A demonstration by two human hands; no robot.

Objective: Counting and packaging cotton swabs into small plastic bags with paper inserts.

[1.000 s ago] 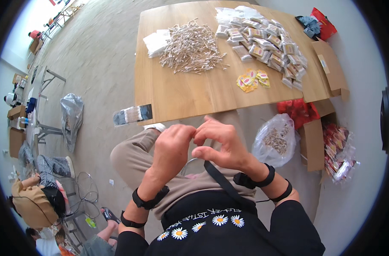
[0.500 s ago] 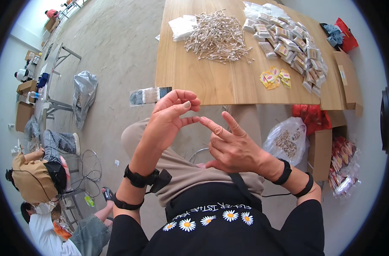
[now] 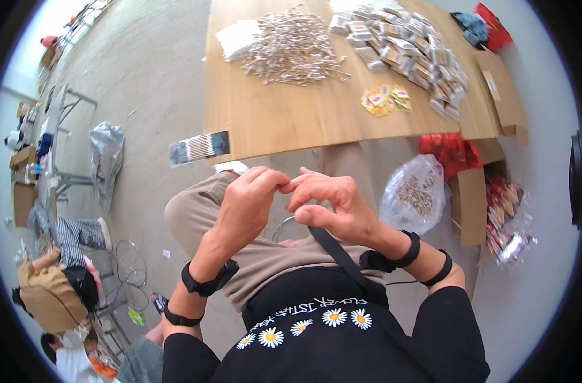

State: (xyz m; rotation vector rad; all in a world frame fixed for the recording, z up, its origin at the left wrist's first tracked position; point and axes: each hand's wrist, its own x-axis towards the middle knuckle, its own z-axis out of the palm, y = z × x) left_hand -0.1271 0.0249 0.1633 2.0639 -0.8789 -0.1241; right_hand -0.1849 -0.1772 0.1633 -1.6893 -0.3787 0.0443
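Note:
In front of my lap both hands meet at the fingertips. My left hand (image 3: 247, 203) has its fingers pressed together in a pinch against the fingertips of my right hand (image 3: 334, 203); whatever may be between them is hidden. The right hand's fingers are bent and its thumb stands apart, with nothing seen in its grasp. Nearest to my left hand, a flat clear packet with a row of cotton swabs (image 3: 200, 148) juts over the table's near left corner. Farther back on the wooden table (image 3: 272, 121) lie a loose heap of cotton swabs (image 3: 294, 48) and small yellow cards (image 3: 385, 99).
Many filled packets (image 3: 409, 51) are piled at the table's right, near a cardboard box (image 3: 501, 92). Below the edge hang a clear bag of swabs (image 3: 415, 195) and a red bag (image 3: 450, 156). Other people sit at the lower left, beside cables (image 3: 128, 268).
My left fingers have closed from a loose curve into a pinch. My right index and middle fingers, earlier stretched out, are now bent. The view has shifted, so the table appears farther left and higher.

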